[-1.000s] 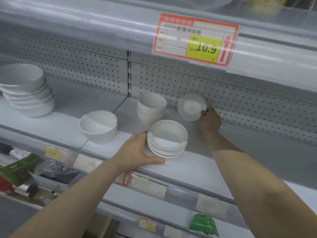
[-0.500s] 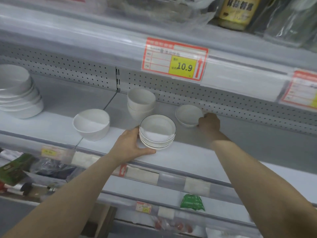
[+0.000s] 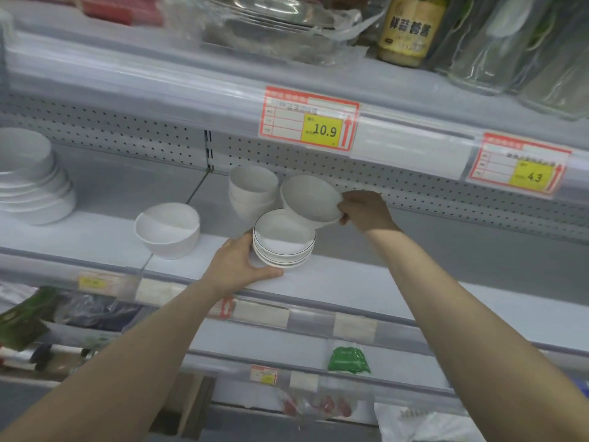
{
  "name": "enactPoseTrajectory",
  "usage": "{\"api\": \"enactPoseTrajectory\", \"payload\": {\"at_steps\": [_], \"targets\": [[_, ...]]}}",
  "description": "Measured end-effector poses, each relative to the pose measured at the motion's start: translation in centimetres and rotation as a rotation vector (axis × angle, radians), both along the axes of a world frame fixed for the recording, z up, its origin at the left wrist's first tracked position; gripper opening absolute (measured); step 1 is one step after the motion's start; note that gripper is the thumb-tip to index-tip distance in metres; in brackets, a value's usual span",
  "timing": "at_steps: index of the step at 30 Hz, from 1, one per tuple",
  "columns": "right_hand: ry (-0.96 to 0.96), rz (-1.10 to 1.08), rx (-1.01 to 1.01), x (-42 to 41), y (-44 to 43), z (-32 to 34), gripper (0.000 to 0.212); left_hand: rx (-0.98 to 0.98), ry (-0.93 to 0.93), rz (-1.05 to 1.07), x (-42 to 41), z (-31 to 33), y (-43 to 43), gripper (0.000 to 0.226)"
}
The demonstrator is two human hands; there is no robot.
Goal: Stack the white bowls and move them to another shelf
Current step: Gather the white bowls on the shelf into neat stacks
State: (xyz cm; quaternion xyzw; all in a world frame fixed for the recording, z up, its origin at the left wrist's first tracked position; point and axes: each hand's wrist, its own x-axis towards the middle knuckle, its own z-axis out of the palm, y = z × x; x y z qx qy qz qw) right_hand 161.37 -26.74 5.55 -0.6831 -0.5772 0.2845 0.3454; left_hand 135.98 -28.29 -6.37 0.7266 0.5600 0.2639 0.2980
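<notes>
- Adding a bowl to the rimmed stack (image 3: 283, 244) looks the step in hand: the right hand (image 3: 366, 212) pinches one tilted white bowl (image 3: 310, 199) by its rim, just above and behind it; the left hand (image 3: 239, 266) grips its side.
- Next: level, centre, lower.
- Counted: stack about three; nested pair (image 3: 253, 193) behind; single bowl (image 3: 167, 231) left; far-left pile (image 3: 32, 186) roughly five.

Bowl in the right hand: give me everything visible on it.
Small shallow bowl, plain white, glossy like ceramic. It is blurred, so any rim line cannot be told. Empty. It is held clear of the shelf and tilted, its opening facing the camera and slightly left. The right hand pinches its right rim. It hangs just behind and above the stack of dark-rimmed bowls; whether they touch cannot be told.
</notes>
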Motion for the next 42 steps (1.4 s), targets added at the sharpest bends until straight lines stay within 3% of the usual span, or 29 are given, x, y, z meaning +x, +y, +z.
{"api": "enactPoseTrajectory", "payload": {"at_steps": [7, 13, 16, 22, 23, 25, 28, 31, 36, 40, 42], "targets": [[-0.101, 0.163, -0.075, -3.2, -0.5, -1.3, 0.024, -0.004, -0.014, -0.016, 0.0, 0.3, -0.2, 0.090], [-0.095, 0.165, -0.093, -3.1, -0.5, -2.4, 0.019, 0.011, -0.009, -0.025, -0.1, 0.3, -0.1, 0.088], [-0.070, 0.173, -0.101, -2.9, -0.5, -2.3, 0.031, 0.002, -0.002, -0.020, -0.1, 0.1, 0.0, 0.090], [-0.188, 0.205, -0.129, -2.7, -0.5, -1.7, 0.025, -0.034, -0.021, -0.051, -0.3, 1.1, -0.6, 0.082], [-0.268, 0.195, -0.097, -2.7, -0.4, -1.4, 0.019, -0.013, 0.009, -0.047, -0.5, 1.3, -0.8, 0.082], [-0.408, 0.150, -0.009, -2.9, 0.5, -0.7, 0.030, 0.113, 0.106, -0.003, -1.1, 1.7, -1.5, 0.075], [-0.478, 0.130, 0.035, -4.6, 2.8, 0.0, 0.035, 0.448, 0.233, 0.093, -2.9, 2.2, -2.6, 0.057], [-0.541, 0.117, -0.017, -7.4, 4.8, 0.0, 0.033, 0.618, 0.301, 0.255, -6.0, 3.1, -3.1, 0.062], [-0.534, 0.105, -0.203, -10.6, 9.9, -2.1, 0.048, 0.420, 0.348, 0.415, -12.6, 2.9, -2.6, 0.112], [-0.548, 0.085, -0.292, -13.2, 11.2, -1.9, 0.021, 0.041, 0.155, 0.332, -15.7, 2.4, -1.1, 0.134], [-0.587, 0.048, -0.352, -14.2, 11.3, -1.3, 0.022, -0.029, 0.089, 0.286, -16.1, 2.2, -0.2, 0.137]]}}
